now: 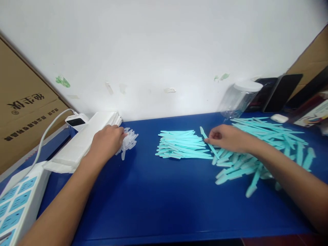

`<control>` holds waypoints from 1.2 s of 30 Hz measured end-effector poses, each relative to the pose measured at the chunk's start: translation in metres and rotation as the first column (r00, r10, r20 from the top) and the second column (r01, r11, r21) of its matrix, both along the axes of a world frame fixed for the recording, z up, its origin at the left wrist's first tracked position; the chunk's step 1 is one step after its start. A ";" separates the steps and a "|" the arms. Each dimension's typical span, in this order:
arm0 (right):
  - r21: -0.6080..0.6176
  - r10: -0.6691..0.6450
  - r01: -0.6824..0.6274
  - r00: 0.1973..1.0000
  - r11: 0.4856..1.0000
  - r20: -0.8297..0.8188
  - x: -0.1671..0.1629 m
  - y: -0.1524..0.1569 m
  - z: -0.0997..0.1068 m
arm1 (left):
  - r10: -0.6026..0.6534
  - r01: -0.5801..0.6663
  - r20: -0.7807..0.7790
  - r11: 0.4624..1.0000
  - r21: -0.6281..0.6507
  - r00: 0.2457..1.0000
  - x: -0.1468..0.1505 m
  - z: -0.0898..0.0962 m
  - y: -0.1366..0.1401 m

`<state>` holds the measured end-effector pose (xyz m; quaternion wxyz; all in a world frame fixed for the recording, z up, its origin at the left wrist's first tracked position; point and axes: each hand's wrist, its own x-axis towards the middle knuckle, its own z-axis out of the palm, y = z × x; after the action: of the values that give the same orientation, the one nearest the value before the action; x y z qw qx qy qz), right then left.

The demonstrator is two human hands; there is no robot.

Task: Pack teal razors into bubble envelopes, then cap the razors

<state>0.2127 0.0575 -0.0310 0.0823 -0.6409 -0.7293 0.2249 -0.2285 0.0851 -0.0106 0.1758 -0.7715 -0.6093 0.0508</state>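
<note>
pinching teal stick (212,149): right hand (225,137) | left hand (107,141): at translucent pieces (131,139) | grip hidden, unclear

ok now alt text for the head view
A person's left hand is at a pile of translucent pieces; their right hand touches a turquoise stick between a neat stack and a looser heap of similar sticks, on a blue table.
</note>
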 end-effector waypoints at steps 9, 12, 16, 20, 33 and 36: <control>0.397 -0.018 0.078 0.988 0.915 -0.152 -0.003 -0.004 0.007 | -0.416 0.305 0.319 0.888 0.343 0.852 0.031 -0.011 -0.011; 0.448 0.169 -0.054 0.960 0.892 -0.221 -0.023 -0.020 0.013 | -0.592 0.434 0.426 0.800 0.415 0.684 0.055 -0.016 -0.028; 0.556 0.408 -0.240 0.891 0.796 -0.200 -0.054 -0.039 0.012 | -0.665 0.535 0.533 0.743 0.402 0.523 0.079 -0.017 -0.050; 0.613 0.507 -0.298 0.839 0.732 -0.198 -0.070 -0.048 0.004 | -0.671 0.629 0.566 0.712 0.311 0.479 0.087 -0.016 -0.057; 0.584 0.295 -0.100 0.922 0.806 -0.249 -0.046 0.019 -0.020 | -0.502 0.408 0.315 0.855 0.319 0.805 0.041 -0.009 -0.019; 0.592 0.319 -0.129 0.920 0.795 -0.228 -0.051 0.029 -0.029 | -0.459 0.387 0.227 0.872 0.300 0.859 0.035 -0.010 -0.014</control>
<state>0.1612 0.0864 -0.0601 0.3568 -0.4507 -0.8113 0.1063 -0.1935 0.0707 -0.0208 0.1843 -0.8584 -0.4441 -0.1785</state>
